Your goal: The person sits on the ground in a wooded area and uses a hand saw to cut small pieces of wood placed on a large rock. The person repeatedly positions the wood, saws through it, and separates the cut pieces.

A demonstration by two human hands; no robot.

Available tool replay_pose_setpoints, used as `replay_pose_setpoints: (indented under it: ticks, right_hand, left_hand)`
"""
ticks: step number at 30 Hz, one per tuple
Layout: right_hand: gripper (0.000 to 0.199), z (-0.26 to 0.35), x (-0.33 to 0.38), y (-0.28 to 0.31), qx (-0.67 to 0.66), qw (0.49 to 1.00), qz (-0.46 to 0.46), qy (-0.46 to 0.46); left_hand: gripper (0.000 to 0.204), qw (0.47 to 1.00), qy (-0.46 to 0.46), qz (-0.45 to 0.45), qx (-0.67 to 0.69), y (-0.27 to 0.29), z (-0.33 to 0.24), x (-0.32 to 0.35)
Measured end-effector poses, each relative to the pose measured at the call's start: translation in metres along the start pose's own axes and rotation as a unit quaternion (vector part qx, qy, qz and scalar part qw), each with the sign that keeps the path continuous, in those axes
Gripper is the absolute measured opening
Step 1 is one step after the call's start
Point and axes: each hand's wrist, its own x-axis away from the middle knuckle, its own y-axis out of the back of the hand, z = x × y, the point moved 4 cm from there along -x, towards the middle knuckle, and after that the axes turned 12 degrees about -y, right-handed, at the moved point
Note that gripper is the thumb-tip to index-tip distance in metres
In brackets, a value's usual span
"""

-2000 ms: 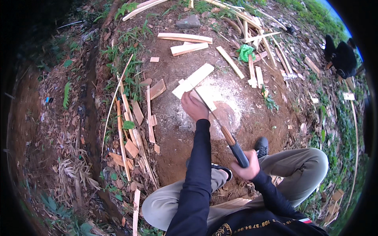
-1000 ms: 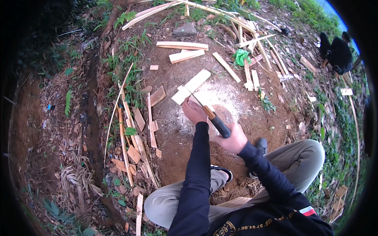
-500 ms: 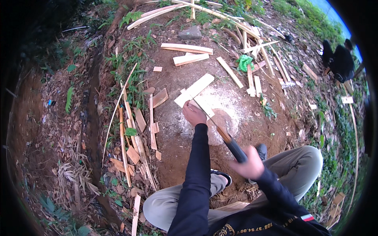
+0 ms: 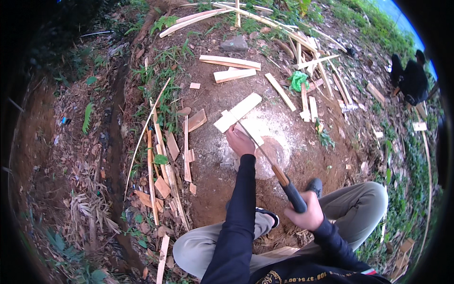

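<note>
Dirt ground | right hand (image 4: pixel 307 215) drew machete (image 4: pixel 265 156) back | left hand (image 4: pixel 240 141) steadies wood strip (image 4: pixel 250 134)

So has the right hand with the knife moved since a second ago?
Yes. The right hand has drawn the knife back toward the person's knee, away from the chopping block; a second ago it was up beside the block.

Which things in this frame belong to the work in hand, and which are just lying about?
In hand:
- left hand holding the pale flat wooden slat
- right hand gripping the long blade with wood-and-black handle
- round wooden chopping block dusted with pale shavings

Lying about:
- crumpled green plastic bag
- grey stone
- thin split strips on the ground at left
- seated person in black
</note>
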Motion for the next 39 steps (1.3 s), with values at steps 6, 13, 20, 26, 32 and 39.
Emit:
replay_pose_setpoints:
  ticks: [6,13,20,26,32,39]
  right_hand:
    - [0.030,0.016,-0.090,-0.015,0.009,0.998,-0.062,-0.013]
    - [0.020,0.001,-0.002,0.001,0.012,1.000,0.001,-0.003]
    - [0.031,-0.001,-0.066,-0.008,0.024,0.999,-0.043,-0.009]
    - [0.027,0.008,-0.024,-0.011,0.004,1.000,-0.017,-0.013]
    - [0.028,0.013,-0.061,-0.005,0.023,0.999,-0.021,-0.026]
    - [0.031,-0.003,-0.066,-0.009,0.008,0.999,-0.040,-0.021]
  left_hand:
    - [0.026,0.998,0.038,0.029,0.033,-0.014,-0.001,-0.005]
    - [0.028,0.999,0.029,0.014,0.003,-0.004,-0.001,0.001]
    - [0.026,0.998,0.060,0.024,0.005,-0.011,0.005,-0.005]
    - [0.027,1.000,0.023,-0.001,0.000,0.000,-0.004,0.006]
    - [0.025,0.998,0.051,0.024,0.011,-0.009,0.008,-0.006]
    - [0.026,1.000,-0.013,-0.004,0.004,-0.008,-0.017,-0.001]
